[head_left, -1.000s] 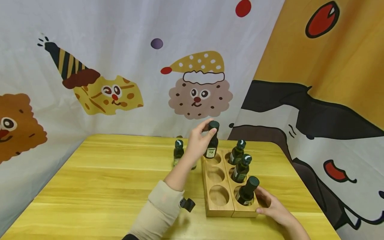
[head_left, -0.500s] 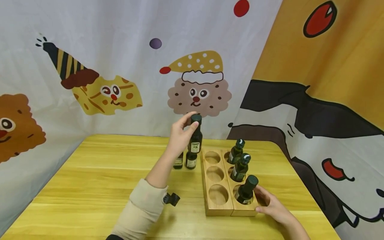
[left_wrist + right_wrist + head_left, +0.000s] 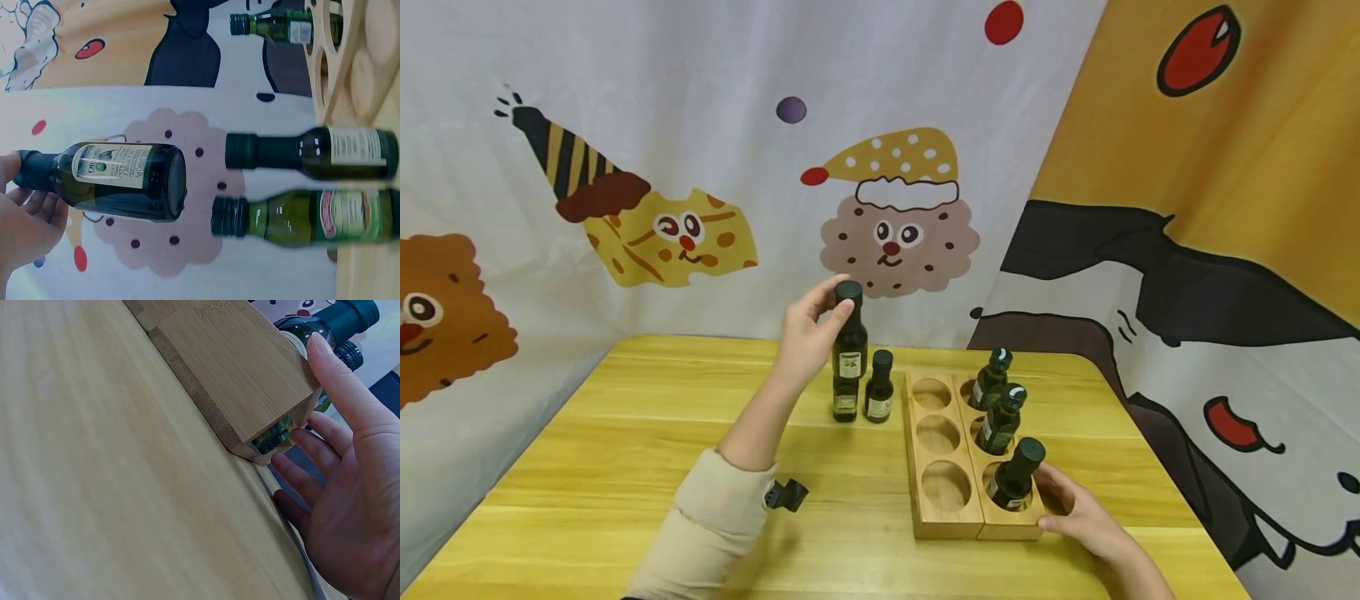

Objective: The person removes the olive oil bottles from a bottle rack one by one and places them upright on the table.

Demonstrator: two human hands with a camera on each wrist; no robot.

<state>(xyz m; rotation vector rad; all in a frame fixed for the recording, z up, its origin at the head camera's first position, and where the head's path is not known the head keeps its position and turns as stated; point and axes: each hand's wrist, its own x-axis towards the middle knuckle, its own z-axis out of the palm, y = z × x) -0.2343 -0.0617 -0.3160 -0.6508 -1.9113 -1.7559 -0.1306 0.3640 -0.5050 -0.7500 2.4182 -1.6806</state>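
Note:
My left hand (image 3: 808,337) holds a small dark olive oil bottle (image 3: 850,346) by its cap and neck, upright above the table. Its label (image 3: 112,164) shows an olive and the letters OLIO. Below and partly behind it stands a green bottle (image 3: 846,402); another dark bottle (image 3: 879,392) stands just right of that. A wooden rack (image 3: 949,531) has two rows of round holes. Its right row carries three bottles, including a near dark one (image 3: 1017,477); the left row's holes hold nothing. My right hand (image 3: 1086,517) touches the rack's near right corner, fingers loosely bent.
The wooden table (image 3: 647,467) extends left of the rack and in front of it. Behind it hangs a printed cloth (image 3: 700,100) with cartoon figures, which continues down the right side. A small black device (image 3: 786,495) sits at my left sleeve cuff.
My left hand has carried the olive oil bottle leftward from above the rack's far left hole, past one standing bottle to over the other. The right hand stays at the rack's corner.

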